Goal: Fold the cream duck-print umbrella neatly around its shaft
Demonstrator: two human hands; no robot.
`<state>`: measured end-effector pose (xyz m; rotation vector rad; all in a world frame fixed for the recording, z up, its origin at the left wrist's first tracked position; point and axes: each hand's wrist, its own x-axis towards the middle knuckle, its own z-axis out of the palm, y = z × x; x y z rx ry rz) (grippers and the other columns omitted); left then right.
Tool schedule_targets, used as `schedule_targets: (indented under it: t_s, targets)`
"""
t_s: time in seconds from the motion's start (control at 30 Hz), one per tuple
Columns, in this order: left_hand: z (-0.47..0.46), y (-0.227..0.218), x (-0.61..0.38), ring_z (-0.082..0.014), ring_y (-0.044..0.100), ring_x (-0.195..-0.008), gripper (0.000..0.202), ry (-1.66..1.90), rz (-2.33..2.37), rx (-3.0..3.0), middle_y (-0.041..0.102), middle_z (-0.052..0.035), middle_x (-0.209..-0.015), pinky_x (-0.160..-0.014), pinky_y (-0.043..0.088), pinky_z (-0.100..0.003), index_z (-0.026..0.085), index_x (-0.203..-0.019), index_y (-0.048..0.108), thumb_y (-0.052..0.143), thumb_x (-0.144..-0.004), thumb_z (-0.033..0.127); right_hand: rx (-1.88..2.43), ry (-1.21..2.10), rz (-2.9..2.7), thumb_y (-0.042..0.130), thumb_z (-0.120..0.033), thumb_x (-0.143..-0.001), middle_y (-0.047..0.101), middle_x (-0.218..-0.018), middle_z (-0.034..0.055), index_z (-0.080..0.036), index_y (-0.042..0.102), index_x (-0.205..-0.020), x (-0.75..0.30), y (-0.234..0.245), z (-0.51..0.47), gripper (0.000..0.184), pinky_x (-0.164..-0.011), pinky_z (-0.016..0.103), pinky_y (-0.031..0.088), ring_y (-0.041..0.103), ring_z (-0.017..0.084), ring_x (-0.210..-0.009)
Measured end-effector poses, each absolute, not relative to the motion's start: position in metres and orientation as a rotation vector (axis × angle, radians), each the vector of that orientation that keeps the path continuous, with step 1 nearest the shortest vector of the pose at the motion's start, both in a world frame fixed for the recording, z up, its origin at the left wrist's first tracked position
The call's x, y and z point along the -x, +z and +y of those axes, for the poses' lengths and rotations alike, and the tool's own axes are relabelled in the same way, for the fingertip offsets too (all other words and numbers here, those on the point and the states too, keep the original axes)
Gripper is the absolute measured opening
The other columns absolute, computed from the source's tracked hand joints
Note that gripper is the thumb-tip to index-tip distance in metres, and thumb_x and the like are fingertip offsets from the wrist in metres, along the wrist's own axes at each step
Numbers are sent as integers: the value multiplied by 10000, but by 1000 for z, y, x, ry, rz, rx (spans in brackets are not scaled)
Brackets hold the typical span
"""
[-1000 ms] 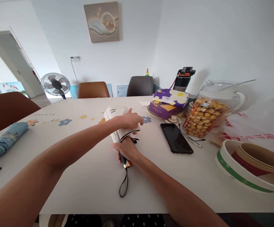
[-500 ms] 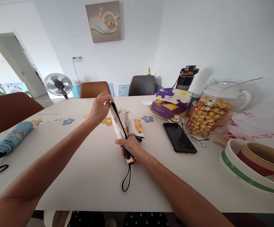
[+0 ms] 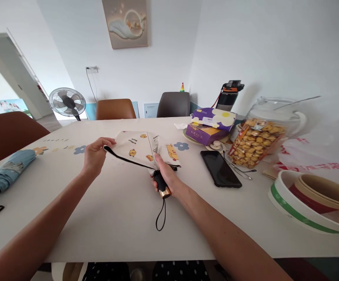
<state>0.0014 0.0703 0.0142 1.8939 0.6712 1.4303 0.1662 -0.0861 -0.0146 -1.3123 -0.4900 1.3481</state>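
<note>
A white folding umbrella (image 3: pixel 134 146) with yellow duck prints lies over the table, its cloth loose and partly spread. My right hand (image 3: pixel 167 175) is closed round it where the cloth meets the black handle; the handle's gold end and a black wrist loop point toward me. My left hand (image 3: pixel 97 152) pinches the outer edge of a cloth panel, drawn out flat to the left, with a black strip along its near edge. Another panel with a duck sticks out right of my right hand. At the far left lies a blue folded umbrella (image 3: pixel 9 169).
Right of my hands lie a black phone (image 3: pixel 220 168) and glasses (image 3: pixel 242 171). Behind them are purple boxes (image 3: pixel 206 134), a black bottle (image 3: pixel 229 95) and a jug (image 3: pixel 292 117) by a snack jar (image 3: pixel 254 142). Paper bowls (image 3: pixel 280 203) stand near the right edge.
My left hand has moved left and lower, pulling the panel from raised and edge-on to spread flat. My right hand still grips the umbrella by the handle. The view has shifted slightly.
</note>
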Motion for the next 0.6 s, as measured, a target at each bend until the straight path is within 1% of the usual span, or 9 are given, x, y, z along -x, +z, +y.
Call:
schedule_targets:
  t_s: [0.1, 0.27, 0.4, 0.5, 0.6]
  targets:
    - [70, 7, 1, -169, 593, -903, 204, 1402, 670, -2022, 631, 7, -782, -879, 410, -308, 208, -561, 525, 356, -542, 95, 1360, 1283, -471, 466, -655, -769, 511, -624, -19, -193, 426, -756, -166, -16, -85, 464, -287, 246, 403, 476, 91, -344]
    - [73, -2, 5, -183, 589, -912, 209, 1258, 682, -2049, 637, 3, -801, -848, 429, -306, 218, -541, 541, 362, -533, 112, 1340, 1267, -469, 557, -562, -762, 511, -578, -12, -186, 429, -739, -170, -17, -85, 398, -276, 243, 394, 467, 97, -338]
    - [77, -3, 8, -182, 583, -889, 227, 1191, 631, -2105, 636, -3, -792, -842, 434, -309, 229, -538, 565, 365, -535, 122, 1291, 1272, -514, 610, -402, -753, 504, -548, -27, -179, 444, -748, -172, -20, -85, 278, -274, 231, 385, 451, 90, -326]
    - [82, -6, 10, -191, 588, -856, 230, 998, 607, -2201, 649, -13, -779, -843, 436, -317, 236, -515, 590, 384, -552, 140, 1275, 1248, -552, 591, -308, -743, 503, -541, -31, -178, 433, -727, -171, -22, -84, 205, -269, 226, 379, 446, 87, -321]
    - [86, -12, 10, -198, 603, -781, 257, 709, 761, -2203, 678, -4, -783, -780, 463, -320, 251, -555, 645, 407, -575, 157, 1270, 1205, -627, 578, -289, -730, 505, -548, -30, -164, 460, -739, -169, -23, -84, 172, -262, 224, 367, 444, 85, -313]
